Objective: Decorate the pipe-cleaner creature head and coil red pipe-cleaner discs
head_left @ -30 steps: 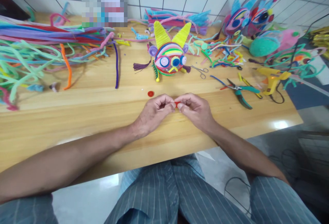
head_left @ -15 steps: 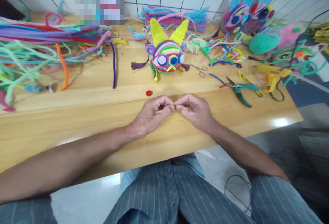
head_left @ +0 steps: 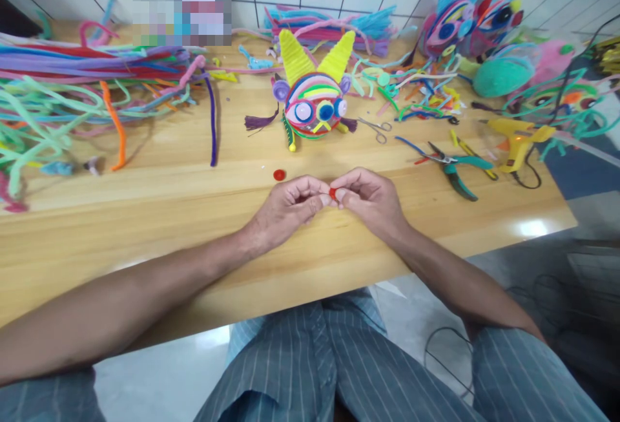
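Note:
Between the fingertips of my left hand (head_left: 295,207) and my right hand (head_left: 371,201) is a small red coil of pipe cleaner (head_left: 332,194), mostly covered by the fingers. Both hands are closed in a pinch on it, just above the wooden table (head_left: 184,215). A flat red disc (head_left: 279,175), like a rolled pipe cleaner, lies beyond my left hand. Farther back stands a colourful mask-like figure (head_left: 314,108) with yellow ears, round blue and white eyes and purple tassels.
Pipe cleaners (head_left: 97,66) are heaped at the left, and another bundle (head_left: 334,28) lies by the tiled wall. Small scissors (head_left: 378,130), teal-handled pliers (head_left: 455,168) and a yellow glue gun (head_left: 518,141) lie to the right. More decorated figures (head_left: 450,28) stand at the back right.
Both hands have risen slightly, and more of the red coil shows between the fingertips. The things on the table stay where they were; the view has shifted a little.

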`<state>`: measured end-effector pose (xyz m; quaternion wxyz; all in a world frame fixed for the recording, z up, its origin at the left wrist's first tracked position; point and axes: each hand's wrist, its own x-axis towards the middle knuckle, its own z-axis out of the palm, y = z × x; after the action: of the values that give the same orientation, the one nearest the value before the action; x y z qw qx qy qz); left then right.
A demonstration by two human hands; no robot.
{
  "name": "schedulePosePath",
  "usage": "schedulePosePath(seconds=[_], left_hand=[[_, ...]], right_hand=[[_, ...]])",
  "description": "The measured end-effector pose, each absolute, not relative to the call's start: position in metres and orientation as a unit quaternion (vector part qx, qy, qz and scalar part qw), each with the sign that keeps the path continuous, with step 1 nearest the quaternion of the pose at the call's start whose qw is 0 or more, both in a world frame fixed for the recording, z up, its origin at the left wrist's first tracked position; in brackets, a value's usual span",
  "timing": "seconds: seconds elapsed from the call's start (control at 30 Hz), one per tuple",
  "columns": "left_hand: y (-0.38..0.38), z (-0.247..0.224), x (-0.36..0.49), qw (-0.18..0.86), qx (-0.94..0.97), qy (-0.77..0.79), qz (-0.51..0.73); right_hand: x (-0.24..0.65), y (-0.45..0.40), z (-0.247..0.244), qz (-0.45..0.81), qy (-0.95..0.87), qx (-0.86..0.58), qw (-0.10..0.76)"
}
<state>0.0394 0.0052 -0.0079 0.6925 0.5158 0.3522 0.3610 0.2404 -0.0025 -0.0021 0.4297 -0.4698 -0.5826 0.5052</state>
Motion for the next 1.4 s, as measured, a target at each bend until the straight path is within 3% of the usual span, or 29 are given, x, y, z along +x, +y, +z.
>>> schedulePosePath(seconds=[0.7, 1.03, 1.4], left_hand=[[0.006, -0.007, 0.039, 0.692, 0.503, 0.374, 0.358], [0.003, -0.009, 0.044, 0.663, 0.453, 0.421, 0.421], [0.001, -0.005, 0.043, 0.618, 0.54, 0.397, 0.41]], right_hand=[[0.236, -0.007, -0.004, 0.48, -0.601, -0.456, 0.448], [0.239, -0.005, -0.01, 0.496, -0.583, -0.444, 0.466], [0.235, -0.003, -0.005, 0.484, -0.587, -0.456, 0.461]])
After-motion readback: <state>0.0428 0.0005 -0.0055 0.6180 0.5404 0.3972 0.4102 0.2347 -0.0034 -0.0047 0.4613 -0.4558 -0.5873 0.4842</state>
